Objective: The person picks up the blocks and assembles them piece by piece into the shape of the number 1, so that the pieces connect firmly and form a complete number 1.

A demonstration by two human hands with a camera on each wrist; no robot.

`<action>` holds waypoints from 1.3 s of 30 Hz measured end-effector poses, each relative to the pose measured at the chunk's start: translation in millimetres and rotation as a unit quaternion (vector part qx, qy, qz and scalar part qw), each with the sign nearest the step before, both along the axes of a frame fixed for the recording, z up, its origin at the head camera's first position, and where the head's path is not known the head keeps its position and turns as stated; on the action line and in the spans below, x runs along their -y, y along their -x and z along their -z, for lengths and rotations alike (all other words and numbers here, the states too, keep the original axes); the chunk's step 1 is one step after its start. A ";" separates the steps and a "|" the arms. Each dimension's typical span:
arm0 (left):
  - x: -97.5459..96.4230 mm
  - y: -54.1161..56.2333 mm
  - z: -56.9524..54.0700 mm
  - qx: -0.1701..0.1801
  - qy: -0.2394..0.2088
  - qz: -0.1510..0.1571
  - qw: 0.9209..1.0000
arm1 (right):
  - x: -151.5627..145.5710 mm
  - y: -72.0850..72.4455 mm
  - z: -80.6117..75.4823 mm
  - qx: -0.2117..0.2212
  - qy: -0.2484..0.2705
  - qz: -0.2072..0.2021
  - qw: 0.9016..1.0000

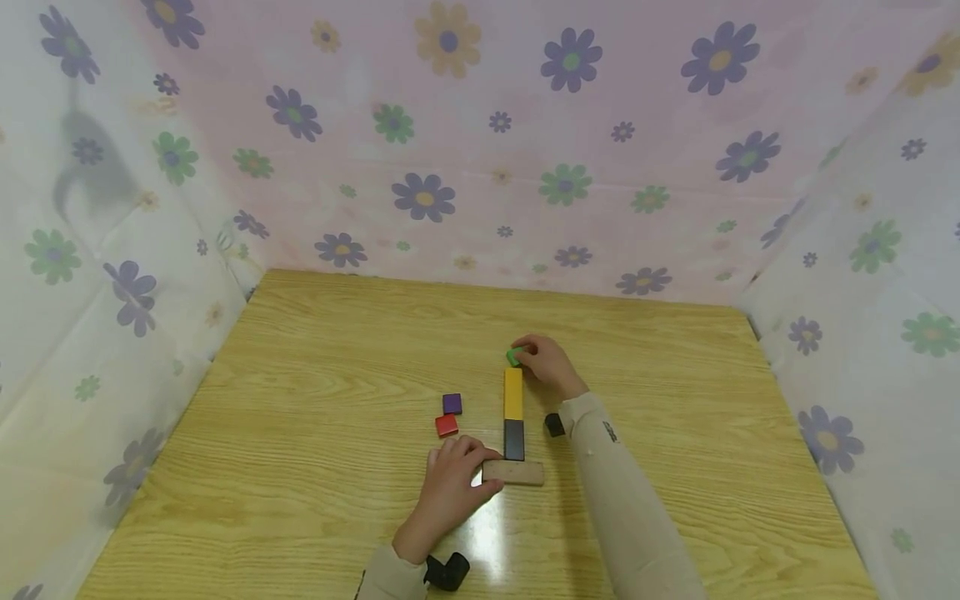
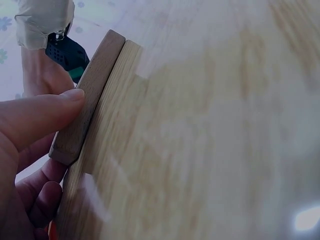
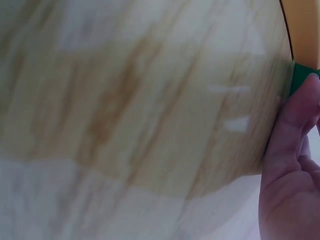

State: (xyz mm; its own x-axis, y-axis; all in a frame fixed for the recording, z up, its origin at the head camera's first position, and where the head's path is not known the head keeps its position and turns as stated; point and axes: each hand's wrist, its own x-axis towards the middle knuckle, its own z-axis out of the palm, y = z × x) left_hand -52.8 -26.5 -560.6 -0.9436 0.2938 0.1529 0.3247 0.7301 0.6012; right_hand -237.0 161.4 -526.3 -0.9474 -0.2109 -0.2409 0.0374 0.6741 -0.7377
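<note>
My left hand (image 1: 452,487) pinches the left end of a plain wooden block (image 1: 517,473), thumb on the near side and fingers on the far side. In the left wrist view, that wooden block (image 2: 90,95) lies flat on the table under my thumb. A black block (image 1: 513,440) runs away from its far side, followed in line by a longer yellow block (image 1: 513,393). At the yellow block's far end my right hand (image 1: 551,367) holds a small green block (image 1: 513,357) between thumb and fingers. The right wrist view shows the green block (image 3: 301,75) against the yellow end.
Left of the row lie a purple block (image 1: 452,404) and a red block (image 1: 447,426). A small black block (image 1: 554,425) sits beside the right sleeve. Black wrist gear (image 1: 448,572) shows at the left cuff. Flower-patterned cloth (image 1: 480,150) surrounds the wooden table (image 1: 337,350).
</note>
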 end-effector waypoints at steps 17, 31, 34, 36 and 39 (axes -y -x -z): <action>0.0 1.2 -0.5 -0.006 0.001 0.006 1.000 | -1.6 3.1 4.4 0.006 0.039 0.000 0.999; 0.6 1.3 0.2 0.001 0.002 0.005 1.000 | -2.9 2.2 4.7 0.012 0.050 -0.005 0.999; 0.8 0.7 0.1 0.003 0.001 0.006 1.000 | -3.0 1.0 4.6 0.012 0.056 -0.007 0.998; 0.8 0.4 0.2 0.005 0.000 0.005 1.000 | -3.1 0.1 4.3 0.006 0.050 -0.012 0.999; 0.4 0.5 -0.8 0.008 -0.001 0.005 1.000 | -3.6 -0.8 2.9 -0.004 0.040 -0.020 0.999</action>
